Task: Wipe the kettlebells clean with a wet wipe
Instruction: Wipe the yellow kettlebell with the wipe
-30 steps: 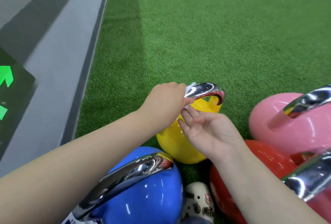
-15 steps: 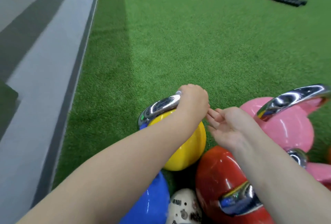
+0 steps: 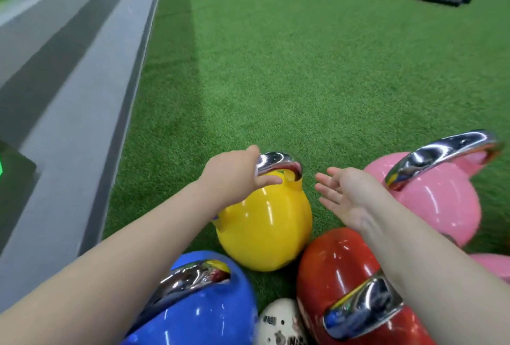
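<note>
While my left hand [image 3: 234, 172] grips the chrome handle [image 3: 278, 162] of the yellow kettlebell [image 3: 267, 223], my right hand [image 3: 345, 195] hovers just right of it, fingers spread, holding nothing. I cannot see the wipe. Blue kettlebell [image 3: 209, 314] and red kettlebell [image 3: 339, 270] sit nearer me.

— Where do we have our left hand [image 3: 234, 172]?
— Out ahead on a bare, nearly straight arm, its fingers curled round the chrome handle [image 3: 278, 162] with the thumb hooked beneath.
— And our right hand [image 3: 343, 192]?
— Just to the right, apart from the handle, palm turned inward, fingers straight and spread, holding nothing.
</note>
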Motion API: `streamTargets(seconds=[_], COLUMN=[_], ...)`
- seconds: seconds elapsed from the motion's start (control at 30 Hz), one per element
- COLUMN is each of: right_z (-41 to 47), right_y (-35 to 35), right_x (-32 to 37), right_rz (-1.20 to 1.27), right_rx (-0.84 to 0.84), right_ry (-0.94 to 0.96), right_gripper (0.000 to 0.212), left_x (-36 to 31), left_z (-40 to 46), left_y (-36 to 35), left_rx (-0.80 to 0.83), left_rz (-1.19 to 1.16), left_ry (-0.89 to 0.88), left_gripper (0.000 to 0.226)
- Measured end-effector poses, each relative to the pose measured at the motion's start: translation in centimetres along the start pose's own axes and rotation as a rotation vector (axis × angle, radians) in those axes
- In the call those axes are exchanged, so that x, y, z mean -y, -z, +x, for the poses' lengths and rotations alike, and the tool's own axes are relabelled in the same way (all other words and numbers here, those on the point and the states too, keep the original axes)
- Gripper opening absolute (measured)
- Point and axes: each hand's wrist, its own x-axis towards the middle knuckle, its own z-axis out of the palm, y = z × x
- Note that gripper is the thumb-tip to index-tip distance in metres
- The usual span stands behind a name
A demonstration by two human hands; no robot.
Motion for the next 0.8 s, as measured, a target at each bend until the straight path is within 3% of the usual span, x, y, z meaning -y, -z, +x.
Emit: streamTargets(seconds=[0.2,0.33,0.4,0.47,0.57,0.67,0.8], right_z=[0.4,0.4,0.6,0.9,0.8,0.3,0.2], right_y=[0.3,0.3,0.0,-0.1,-0.4,-0.9,-1.6], right_x=[-0.1,-0.1,-0.3,-0.5,-0.9,-1.2,-1.8], right_rz=[0.051,0.022,-0.022,-0.123,-0.333,-0.547,-0.651], right_rx=[-0.025,-0.036,-0.049,-0.067,-0.076,-0.052,0.013], right_ry=[-0.070,-0.068,-0.032,0.079,0.338,0.623,0.814], right_gripper=[0.036,0.026,0.022,0.026,0.030,0.033,0.039], left_x=[-3.9,-7.6,-8.4,-8.1,-6.0,-3.7,-0.4], left_z=[3.7,6.3,6.4,5.5,3.7,2.1,0.7], left_y=[0.4,-0.7,-1.3,-1.1,0.1,1.6,2.4], left_rx=[0.004,0.173,0.183,0.085,-0.062,0.003,0.017], left_rz=[0.192,0.508,0.538,0.416,0.043,-0.337,-0.717], left_ry=[-0.074,-0.077,-0.078,-0.056,0.012,0.081,0.085], left_gripper=[0.055,0.052,0.048,0.052,0.052,0.040,0.029])
